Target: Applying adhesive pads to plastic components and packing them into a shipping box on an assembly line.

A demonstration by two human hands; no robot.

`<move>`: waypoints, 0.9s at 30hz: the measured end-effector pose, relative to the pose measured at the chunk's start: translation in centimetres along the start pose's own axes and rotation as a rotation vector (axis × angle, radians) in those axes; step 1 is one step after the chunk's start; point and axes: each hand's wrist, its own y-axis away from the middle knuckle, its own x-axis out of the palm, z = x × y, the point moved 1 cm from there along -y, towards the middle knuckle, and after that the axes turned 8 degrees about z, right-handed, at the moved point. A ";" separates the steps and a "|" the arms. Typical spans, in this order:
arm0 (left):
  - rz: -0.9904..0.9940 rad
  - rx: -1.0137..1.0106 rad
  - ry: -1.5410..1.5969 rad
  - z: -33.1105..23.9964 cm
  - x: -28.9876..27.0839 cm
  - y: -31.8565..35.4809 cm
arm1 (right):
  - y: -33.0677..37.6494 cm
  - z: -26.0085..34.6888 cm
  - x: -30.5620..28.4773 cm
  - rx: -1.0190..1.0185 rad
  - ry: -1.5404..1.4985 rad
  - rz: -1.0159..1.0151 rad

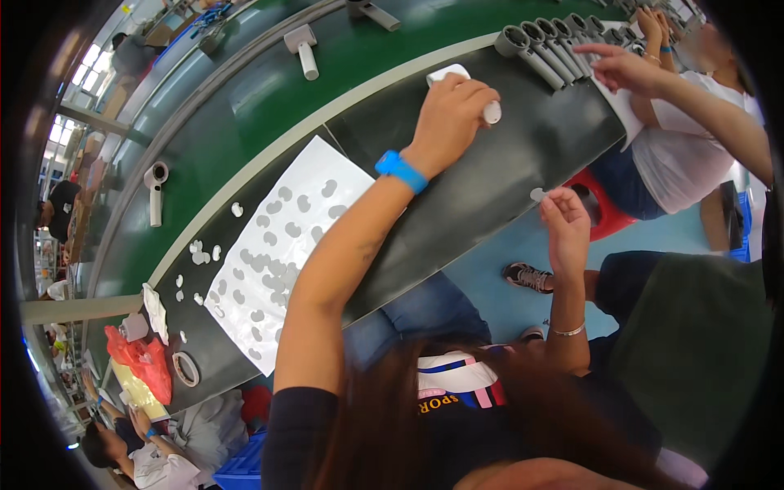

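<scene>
The left hand (451, 114), with a bright blue wristband (400, 171) on its wrist, is closing its fingers around a white plastic handheld device with a round head and straight handle (465, 86), pinning it down on the dark worktop (490, 175) at arm's reach ahead. The right hand (562, 219) is hovering nearer the body, off the worktop's edge, pinching a small grey oval sticker (536, 194) between thumb and forefinger.

Left of the gripping hand, a white backing sheet dotted with more grey oval stickers (278, 249) is lying flat, with loose peeled pieces (198, 251) scattered beyond it. Past the left hand, a green conveyor belt (269, 90) is carrying more white devices (304, 49). To the right, a row of grey devices (545, 45) is standing on the worktop, where a neighbouring person's hand (625, 69) is reaching over it. Far left, a roll of tape (185, 368) and a red plastic bag (145, 359) are resting near the worktop's end.

To do this step well, it seems wise to keep the device steady under the left hand, hold the sticker only by its edge so the adhesive stays clean, and line it up squarely before pressing.
</scene>
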 end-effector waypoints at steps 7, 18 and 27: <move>-0.241 -0.549 0.366 -6.6 -6.8 5.8 | -0.3 2.1 5.2 -0.086 -0.083 0.185; -0.365 -0.786 0.830 -11.4 -8.9 8.9 | 2.1 6.7 11.9 -0.178 0.050 0.388; -0.122 -0.691 1.125 -11.3 -9.7 10.4 | 2.2 6.2 11.6 -0.118 0.039 0.360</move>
